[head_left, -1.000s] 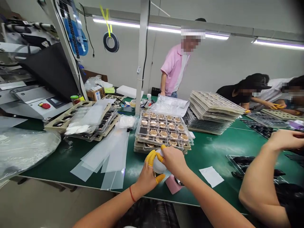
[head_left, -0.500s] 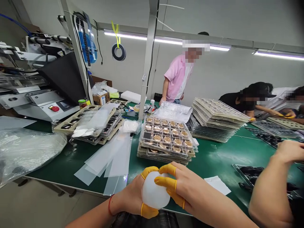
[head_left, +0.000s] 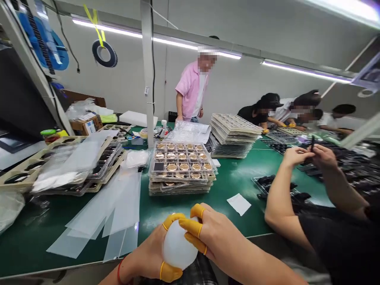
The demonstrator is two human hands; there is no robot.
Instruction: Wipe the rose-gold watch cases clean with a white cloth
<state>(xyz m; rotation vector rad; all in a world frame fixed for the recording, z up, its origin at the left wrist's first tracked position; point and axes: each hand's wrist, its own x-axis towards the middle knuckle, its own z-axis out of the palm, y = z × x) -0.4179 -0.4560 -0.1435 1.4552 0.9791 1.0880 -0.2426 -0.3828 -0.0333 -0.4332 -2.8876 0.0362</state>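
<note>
Close to the table's front edge, my left hand [head_left: 150, 245] holds a round, frosted white piece [head_left: 179, 247], its thumb below and a finger at the top. Whether the piece is a flat disc or a ball I cannot tell. My right hand [head_left: 208, 227] has its fingers closed against the upper right edge of the piece. Both hands wear yellow finger cots. Beyond them stands a stack of clear trays [head_left: 182, 162] with gold round parts in their pockets. Long translucent strips [head_left: 101, 221] lie fanned out to the left.
A tall stack of trays [head_left: 234, 134] stands farther back. A white paper square [head_left: 239, 204] lies right of the hands. Beside me a co-worker's arms [head_left: 285, 194] reach over black parts. Trays with film [head_left: 74, 162] fill the left, near a metal post [head_left: 147, 79].
The view has turned to the right, so the table things have shifted left and more co-workers show. Both hands keep the round white piece, with little change in their hold.
</note>
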